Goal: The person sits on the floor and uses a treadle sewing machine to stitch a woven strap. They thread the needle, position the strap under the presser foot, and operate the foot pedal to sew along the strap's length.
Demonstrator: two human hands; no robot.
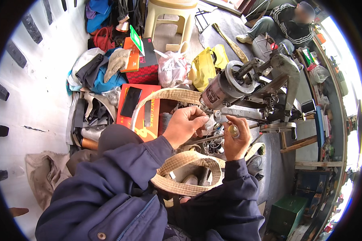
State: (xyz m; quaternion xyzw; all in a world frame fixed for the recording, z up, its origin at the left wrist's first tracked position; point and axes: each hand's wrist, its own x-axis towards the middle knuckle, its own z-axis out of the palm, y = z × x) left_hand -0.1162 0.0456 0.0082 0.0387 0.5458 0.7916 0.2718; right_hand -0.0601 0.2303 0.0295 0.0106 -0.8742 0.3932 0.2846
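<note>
Beneath both hands loops a tan, coarse-woven webbing strap (189,158); the right hand (234,141) pinches a small pale-yellow rounded piece (232,130); the left hand (185,125) comes out of a navy-blue jacket sleeve (120,176); left of the grip lies an orange cardboard box (142,110) bearing a black slab-shaped phone (131,101); above, a grey-silver metal stitching machine (245,90).
</note>
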